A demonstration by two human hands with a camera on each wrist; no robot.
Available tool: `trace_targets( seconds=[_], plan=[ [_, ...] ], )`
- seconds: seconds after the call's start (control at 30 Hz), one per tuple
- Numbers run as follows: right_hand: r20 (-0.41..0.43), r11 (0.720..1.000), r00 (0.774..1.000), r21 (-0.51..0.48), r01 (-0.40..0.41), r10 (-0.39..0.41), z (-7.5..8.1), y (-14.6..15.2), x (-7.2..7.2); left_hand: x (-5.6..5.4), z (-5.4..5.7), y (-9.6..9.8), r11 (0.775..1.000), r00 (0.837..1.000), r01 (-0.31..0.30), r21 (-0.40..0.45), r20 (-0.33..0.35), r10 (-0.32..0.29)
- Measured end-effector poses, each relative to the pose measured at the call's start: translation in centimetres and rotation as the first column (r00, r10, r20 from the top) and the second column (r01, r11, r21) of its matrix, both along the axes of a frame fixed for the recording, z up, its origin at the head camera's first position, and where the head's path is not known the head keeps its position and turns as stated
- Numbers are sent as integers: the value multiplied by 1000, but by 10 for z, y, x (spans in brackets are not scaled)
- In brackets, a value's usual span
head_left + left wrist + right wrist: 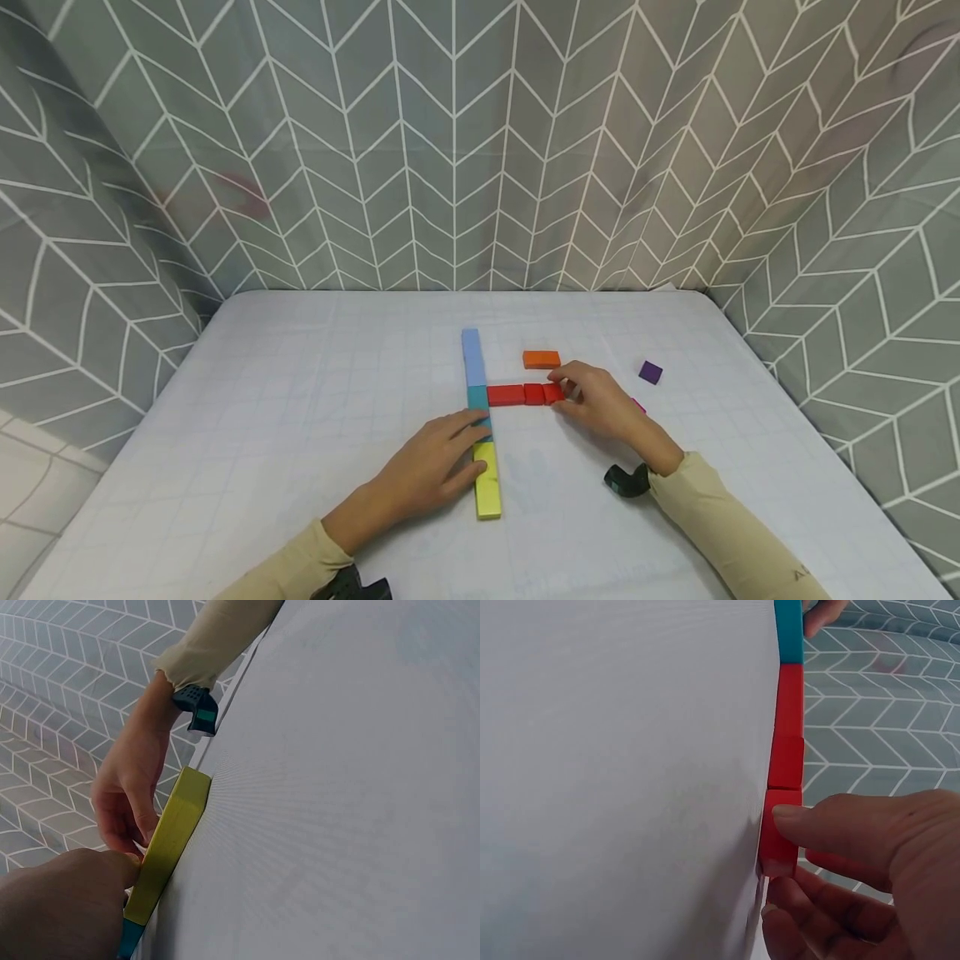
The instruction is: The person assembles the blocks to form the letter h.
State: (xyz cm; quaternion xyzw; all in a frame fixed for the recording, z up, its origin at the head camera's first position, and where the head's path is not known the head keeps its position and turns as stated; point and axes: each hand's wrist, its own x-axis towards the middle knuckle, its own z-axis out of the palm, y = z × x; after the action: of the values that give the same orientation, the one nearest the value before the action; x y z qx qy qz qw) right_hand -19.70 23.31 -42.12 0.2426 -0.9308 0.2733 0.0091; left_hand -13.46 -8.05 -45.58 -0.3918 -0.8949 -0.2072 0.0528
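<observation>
A column of blocks runs front to back: a light blue block, teal blocks and yellow blocks. From the teal part a row of red blocks branches right. My right hand pinches the red block at the row's outer end, its thumb on the near side in the right wrist view. My left hand rests against the column, fingertips on the teal and thumb at the yellow. In the left wrist view, the yellow blocks stretch past that hand.
An orange block lies behind the red row. To the right sits a purple block, and a magenta piece shows partly behind my right wrist. All lie on a white-covered table with patterned curtains around it.
</observation>
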Motion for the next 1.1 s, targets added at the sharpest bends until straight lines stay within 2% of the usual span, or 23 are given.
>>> trace_targets(
  seconds=[0.67,1.1],
  plan=[
    [17,1000,1000,-22,7,-7,-2,0,1,1,0,-1,1000,1000,-2,-4,1,2],
    [-19,999,1000,-39,-25,24,-4,4,-2,1,1,0,1000,1000,1,6,-2,-1]
  ],
)
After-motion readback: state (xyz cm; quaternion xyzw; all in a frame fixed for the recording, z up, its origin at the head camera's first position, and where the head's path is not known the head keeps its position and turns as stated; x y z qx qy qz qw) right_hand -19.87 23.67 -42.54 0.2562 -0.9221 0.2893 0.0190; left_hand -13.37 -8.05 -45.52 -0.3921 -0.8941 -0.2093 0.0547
